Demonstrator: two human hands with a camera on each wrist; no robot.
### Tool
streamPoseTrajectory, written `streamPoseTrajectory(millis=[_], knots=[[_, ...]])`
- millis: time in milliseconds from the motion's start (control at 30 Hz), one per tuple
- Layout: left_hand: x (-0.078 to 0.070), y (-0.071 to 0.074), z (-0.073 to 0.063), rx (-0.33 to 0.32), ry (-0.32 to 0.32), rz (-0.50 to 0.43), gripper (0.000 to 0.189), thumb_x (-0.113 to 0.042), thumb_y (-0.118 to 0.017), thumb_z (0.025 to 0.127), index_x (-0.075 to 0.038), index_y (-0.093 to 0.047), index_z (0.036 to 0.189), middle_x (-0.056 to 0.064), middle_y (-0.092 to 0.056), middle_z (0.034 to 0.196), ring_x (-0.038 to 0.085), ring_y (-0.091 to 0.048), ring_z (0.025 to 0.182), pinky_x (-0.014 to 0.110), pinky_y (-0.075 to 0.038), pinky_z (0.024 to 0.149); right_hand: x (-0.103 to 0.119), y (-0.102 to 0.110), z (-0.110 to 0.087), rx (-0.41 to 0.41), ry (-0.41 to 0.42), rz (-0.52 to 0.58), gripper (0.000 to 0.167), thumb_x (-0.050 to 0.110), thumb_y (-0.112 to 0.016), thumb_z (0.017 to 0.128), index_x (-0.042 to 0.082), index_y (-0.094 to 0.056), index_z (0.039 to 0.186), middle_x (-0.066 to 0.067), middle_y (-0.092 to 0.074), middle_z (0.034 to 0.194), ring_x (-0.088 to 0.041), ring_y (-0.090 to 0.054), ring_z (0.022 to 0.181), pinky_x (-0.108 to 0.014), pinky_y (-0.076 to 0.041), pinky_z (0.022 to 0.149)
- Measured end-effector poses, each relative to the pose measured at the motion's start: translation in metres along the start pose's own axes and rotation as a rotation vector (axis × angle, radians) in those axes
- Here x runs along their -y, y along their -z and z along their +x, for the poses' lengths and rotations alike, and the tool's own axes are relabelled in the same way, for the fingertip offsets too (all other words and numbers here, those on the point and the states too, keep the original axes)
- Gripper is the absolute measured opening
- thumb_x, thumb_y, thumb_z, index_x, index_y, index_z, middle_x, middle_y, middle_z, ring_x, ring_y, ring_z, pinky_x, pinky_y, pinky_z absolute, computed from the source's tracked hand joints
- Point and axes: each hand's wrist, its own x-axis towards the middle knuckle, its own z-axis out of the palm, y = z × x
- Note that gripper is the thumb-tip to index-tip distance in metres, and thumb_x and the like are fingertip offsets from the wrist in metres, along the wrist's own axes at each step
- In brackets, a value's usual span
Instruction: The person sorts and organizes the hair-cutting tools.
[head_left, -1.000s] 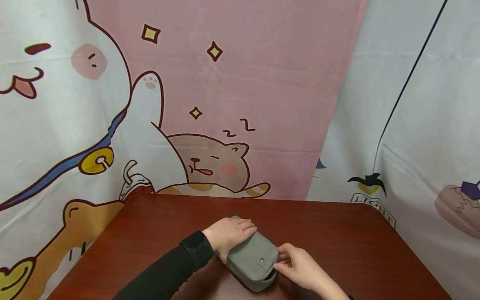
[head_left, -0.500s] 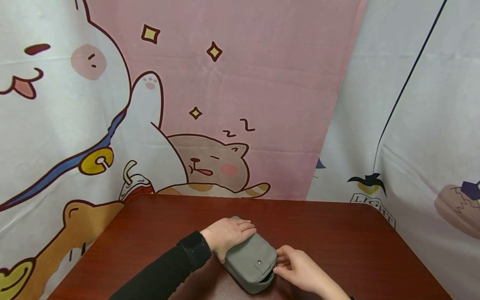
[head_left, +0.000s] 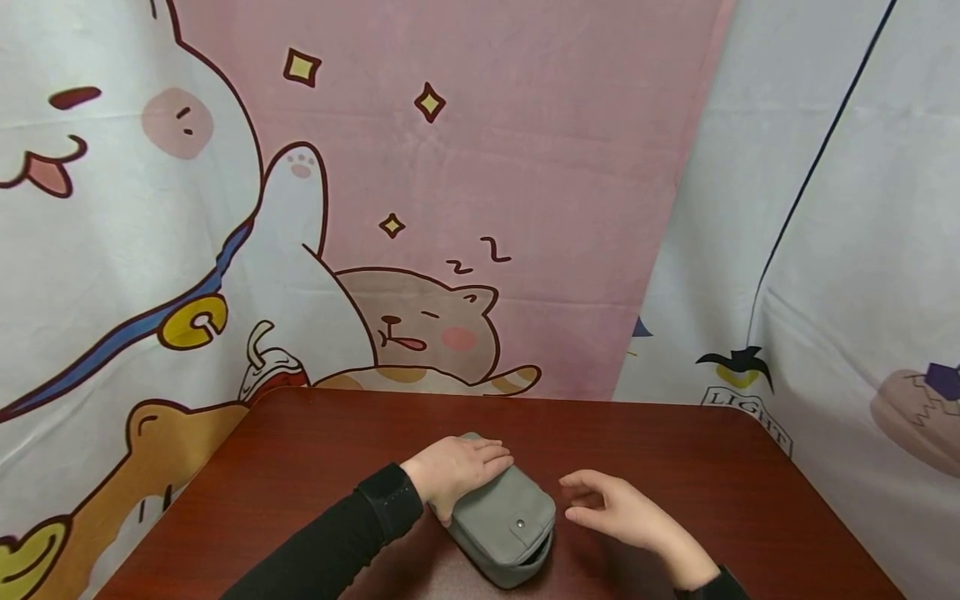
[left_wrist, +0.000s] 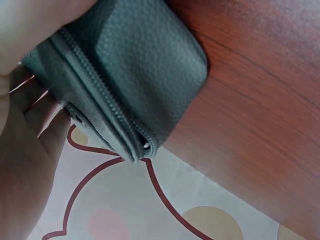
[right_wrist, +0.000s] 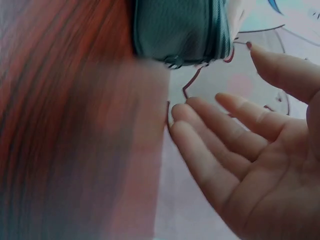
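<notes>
A grey-green zip case (head_left: 507, 515) with a grained, leather-like surface lies slantwise on the table. Its lid bears a small round snap, and a dark gap shows under the lid at the near right end. My left hand (head_left: 459, 471) presses on the far left part of the case, fingers straight across the top and thumb down the near side. In the left wrist view the zipper (left_wrist: 100, 85) runs along the case's side. My right hand (head_left: 618, 510) hovers just right of the case, apart from it, holding nothing, fingers loosely bent. The right wrist view shows a small zipper pull (right_wrist: 173, 61).
The reddish-brown wooden table (head_left: 337, 433) extends around the case on all sides. Behind it hangs a cloth backdrop (head_left: 540, 208) with cartoon animals. A dark sleeve (head_left: 330, 542) covers the left forearm.
My right hand has let go of the case's near right end and drawn back to the right, its fingers spreading. The left hand and the case have hardly moved.
</notes>
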Motion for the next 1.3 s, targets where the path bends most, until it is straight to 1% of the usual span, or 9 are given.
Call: streamPoseTrajectory(millis=[133, 233, 367, 567, 733, 833, 1000, 1100, 1300], knots=[[-0.001, 0.001, 0.000, 0.001, 0.002, -0.007, 0.128, -0.057, -0.095, 0.049, -0.014, -0.033, 0.153, 0.002, -0.037, 0.154, 0.013, -0.034, 0.142, 0.026, -0.037, 0.107, -0.009, 0.004, 0.008, 0.043, -0.015, 0.095, 0.046, 0.012, -0.064, 0.097, -0.010, -0.050, 0.135, -0.030, -0.054, 0.130, -0.045, -0.057, 0.115, -0.027, -0.051, 0.085], [-0.001, 0.002, 0.000, 0.005, 0.005, -0.017, 0.128, -0.055, -0.095, 0.049, -0.014, -0.033, 0.153, 0.002, -0.037, 0.155, 0.013, -0.033, 0.142, 0.027, -0.037, 0.107, -0.014, 0.005, 0.014, 0.076, -0.029, 0.132, 0.049, 0.011, -0.064, 0.097, -0.010, -0.047, 0.138, -0.032, -0.050, 0.135, -0.046, -0.055, 0.118, -0.023, -0.050, 0.085], [0.000, 0.001, -0.001, -0.005, 0.002, -0.024, 0.128, -0.054, -0.096, 0.049, -0.014, -0.033, 0.153, 0.001, -0.037, 0.155, 0.013, -0.033, 0.142, 0.028, -0.037, 0.107, -0.019, 0.003, 0.022, 0.101, -0.043, 0.151, 0.052, 0.010, -0.064, 0.097, -0.010, -0.044, 0.141, -0.033, -0.046, 0.140, -0.046, -0.053, 0.120, -0.026, -0.050, 0.088], [0.000, 0.000, -0.002, -0.024, -0.007, -0.018, 0.128, -0.055, -0.096, 0.049, -0.013, -0.034, 0.153, 0.001, -0.038, 0.154, 0.013, -0.034, 0.141, 0.027, -0.036, 0.108, -0.028, -0.002, 0.032, 0.136, -0.031, 0.197, 0.057, 0.011, -0.064, 0.097, -0.011, -0.039, 0.143, -0.034, -0.044, 0.142, -0.046, -0.052, 0.123, -0.029, -0.050, 0.092], [0.001, -0.002, -0.002, -0.033, -0.011, -0.046, 0.128, -0.053, -0.097, 0.048, -0.012, -0.034, 0.153, 0.001, -0.038, 0.153, 0.014, -0.035, 0.141, 0.029, -0.036, 0.108, -0.030, -0.007, 0.037, 0.156, -0.028, 0.225, 0.054, 0.012, -0.064, 0.097, -0.013, -0.043, 0.140, -0.032, -0.049, 0.138, -0.044, -0.054, 0.122, -0.034, -0.050, 0.095], [0.002, -0.002, -0.002, -0.034, -0.011, -0.059, 0.128, -0.052, -0.097, 0.049, -0.012, -0.034, 0.153, 0.001, -0.038, 0.153, 0.014, -0.035, 0.141, 0.030, -0.037, 0.108, -0.029, -0.009, 0.039, 0.154, -0.035, 0.227, 0.048, 0.014, -0.064, 0.097, -0.012, -0.051, 0.135, -0.027, -0.055, 0.134, -0.033, -0.058, 0.119, -0.031, -0.050, 0.093], [0.001, -0.001, -0.003, -0.044, -0.016, -0.053, 0.128, -0.052, -0.097, 0.048, -0.011, -0.035, 0.152, 0.002, -0.039, 0.153, 0.015, -0.036, 0.140, 0.030, -0.037, 0.108, -0.031, -0.011, 0.040, 0.173, -0.060, 0.337, 0.038, 0.010, -0.061, 0.098, -0.014, -0.056, 0.127, -0.022, -0.063, 0.123, -0.016, -0.063, 0.107, -0.030, -0.053, 0.087], [0.001, 0.000, -0.003, -0.043, -0.016, -0.052, 0.128, -0.052, -0.097, 0.048, -0.011, -0.035, 0.152, 0.003, -0.040, 0.153, 0.015, -0.036, 0.140, 0.030, -0.037, 0.108, -0.031, -0.012, 0.040, 0.174, -0.084, 0.386, 0.036, 0.008, -0.061, 0.098, -0.016, -0.056, 0.124, -0.019, -0.065, 0.118, -0.014, -0.065, 0.102, -0.033, -0.055, 0.085], [0.001, 0.001, -0.002, -0.027, -0.008, -0.056, 0.127, -0.053, -0.097, 0.049, -0.013, -0.034, 0.152, 0.001, -0.039, 0.153, 0.013, -0.036, 0.140, 0.029, -0.037, 0.108, -0.031, -0.013, 0.040, 0.133, -0.118, 0.382, 0.028, 0.004, -0.062, 0.096, -0.016, -0.060, 0.115, -0.014, -0.068, 0.105, -0.019, -0.067, 0.095, -0.037, -0.056, 0.082]])
